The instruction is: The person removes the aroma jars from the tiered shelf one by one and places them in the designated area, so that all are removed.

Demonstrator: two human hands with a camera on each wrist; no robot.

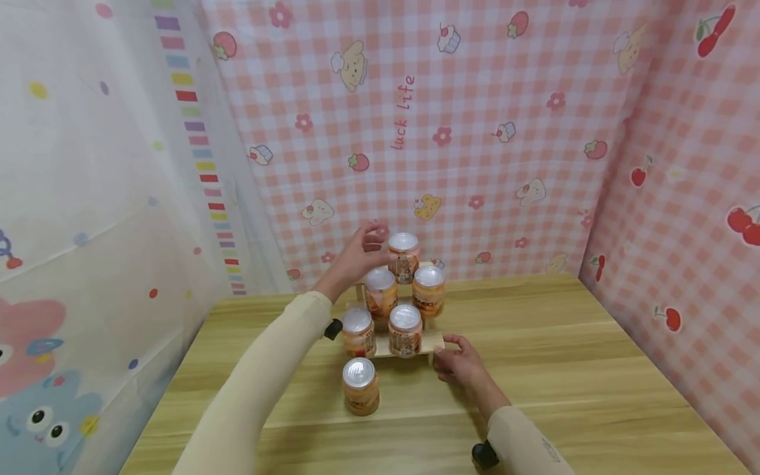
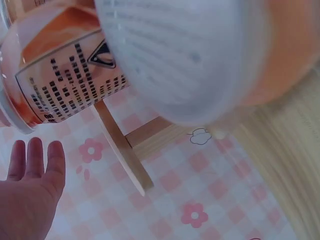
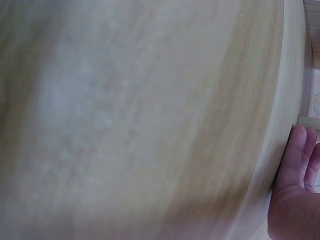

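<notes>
Orange cans with silver lids stand on a stepped wooden stand [image 1: 382, 349]: a top can [image 1: 404, 264], two middle cans [image 1: 381, 300] [image 1: 429, 297], and two cans on the lowest step [image 1: 359, 338] [image 1: 406, 338]. My left hand [image 1: 361, 257] is beside the top can, fingers loosely extended. In the left wrist view, a gap shows between those fingertips [image 2: 35, 150] and a can with a printed label [image 2: 70, 75]; another can's lid [image 2: 175, 60] fills the foreground. At the lowest step's right end, my right hand [image 1: 466, 363] grips the stand's corner, its fingertips [image 3: 298, 132] against the wood.
One more can [image 1: 361, 392] stands upright on the wood-grain table [image 1: 534, 396], in front of the stand. A pink checked cloth [image 1: 475, 165] hangs close behind the stand. Further cloths cover the left [image 1: 119, 198] and right [image 1: 700, 198] sides.
</notes>
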